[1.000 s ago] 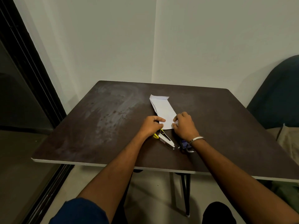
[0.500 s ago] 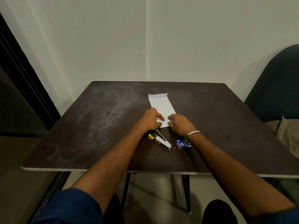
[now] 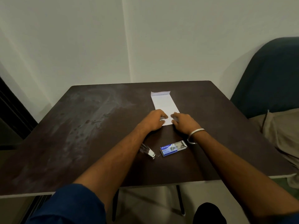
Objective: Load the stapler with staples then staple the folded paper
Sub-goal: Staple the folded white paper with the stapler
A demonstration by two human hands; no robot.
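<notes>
Paper [image 3: 164, 105], folded narrow, lay flat on the table [image 3: 90, 126], its near end under both hands: left hand [image 3: 154, 119] curled and pinching one corner, right hand [image 3: 182, 121] flatter, fingers pressing the other. Stapler [image 3: 148, 151] and staple box [image 3: 173, 148] sat nearer, untouched. Squaring the edges would probably help the later stapling.

It looked like a plain room in a home: a dark folding surface [image 3: 100, 126] stood in a bare white corner [image 3: 126, 46], with a dark blue padded chair [image 3: 271, 75] and beige cloth [image 3: 281, 131] beside it, and a dark door frame [image 3: 14, 107] at left.
</notes>
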